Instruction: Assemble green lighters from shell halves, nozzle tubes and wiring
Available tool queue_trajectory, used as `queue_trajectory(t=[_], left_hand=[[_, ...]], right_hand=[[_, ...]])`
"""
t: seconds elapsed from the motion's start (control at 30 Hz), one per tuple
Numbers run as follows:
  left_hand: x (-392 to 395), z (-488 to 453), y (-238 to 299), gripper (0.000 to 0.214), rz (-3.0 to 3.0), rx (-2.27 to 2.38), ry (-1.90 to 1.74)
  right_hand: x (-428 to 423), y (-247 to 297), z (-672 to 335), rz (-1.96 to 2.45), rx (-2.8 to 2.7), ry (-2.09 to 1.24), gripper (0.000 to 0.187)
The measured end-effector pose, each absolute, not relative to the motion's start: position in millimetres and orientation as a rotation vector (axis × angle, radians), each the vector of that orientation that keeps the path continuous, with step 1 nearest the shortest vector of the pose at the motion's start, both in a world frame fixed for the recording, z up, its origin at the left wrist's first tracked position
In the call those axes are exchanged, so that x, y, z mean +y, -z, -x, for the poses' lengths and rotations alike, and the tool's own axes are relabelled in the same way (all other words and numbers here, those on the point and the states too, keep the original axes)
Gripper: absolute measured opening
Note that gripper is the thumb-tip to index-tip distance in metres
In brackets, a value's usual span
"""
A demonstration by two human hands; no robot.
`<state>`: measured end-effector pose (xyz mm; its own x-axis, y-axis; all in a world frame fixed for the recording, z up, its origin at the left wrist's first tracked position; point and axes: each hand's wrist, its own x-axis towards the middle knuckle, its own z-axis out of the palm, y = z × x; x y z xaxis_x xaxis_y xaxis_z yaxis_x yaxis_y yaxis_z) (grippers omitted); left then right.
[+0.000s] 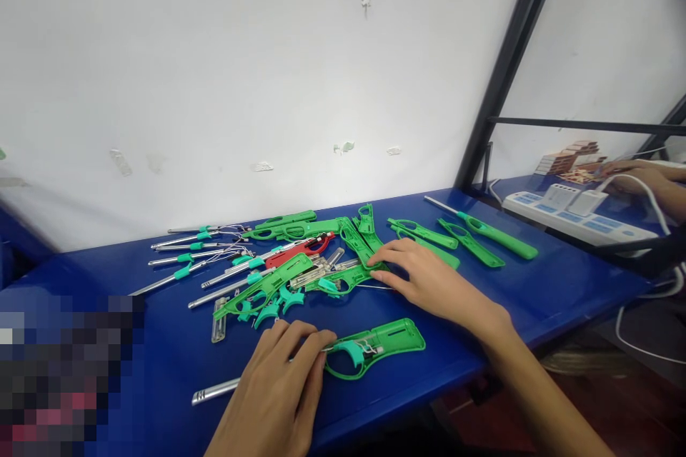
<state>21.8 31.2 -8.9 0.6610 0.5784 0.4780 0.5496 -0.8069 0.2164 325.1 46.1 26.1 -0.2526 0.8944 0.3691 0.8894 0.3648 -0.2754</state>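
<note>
My left hand (281, 385) rests on the blue table (557, 285), fingers curled and pressed on the metal tube (214, 391) of a half-built lighter whose green handle shell (378, 346) with a teal trigger lies just to its right. My right hand (429, 278) reaches forward, fingers stretched flat onto a green shell half (356, 243) in the pile of parts. In that pile lie several green shells, a red shell (300, 250), teal triggers (279, 300) and metal tubes with teal collars (187, 257).
More green shell halves (471, 243) and one assembled green lighter (498, 237) lie to the right. A white wall stands behind the table. A black frame post (504, 71) divides off another person's hand (643, 178) and a white power strip (573, 214).
</note>
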Motion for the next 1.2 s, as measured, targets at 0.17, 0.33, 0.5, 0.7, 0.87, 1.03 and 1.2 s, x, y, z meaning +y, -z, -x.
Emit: queue_trajectory(t=[0.17,0.33,0.5,0.7,0.87,1.03,1.2], left_hand=[[29,-21,9,0.037,-2.845,0.979,-0.840],[27,-20,9,0.038,-2.864,0.984,-0.839],[28,-21,9,0.036,-2.875,0.986,-0.841],[29,-23,6,0.033,-2.860,0.944,-0.885],[29,-24,5,0.032,-2.837,0.927,-0.865],[30,-22,7,0.032,-2.835,0.909,-0.842],[28,-22,7,0.032,-2.826,0.922,-0.844]], right_hand=[[47,-25,-324,1.641,-2.102,0.018,0.017],[47,-25,-325,1.719,-2.022,0.083,0.010],[49,-25,-327,1.743,-1.939,0.127,0.007],[50,-27,-328,1.766,-1.800,0.179,0.009],[51,-27,-342,1.901,-1.561,0.317,0.019],[53,-15,-357,2.019,-1.532,0.385,0.012],[55,-8,-358,1.945,-1.728,0.423,0.015]])
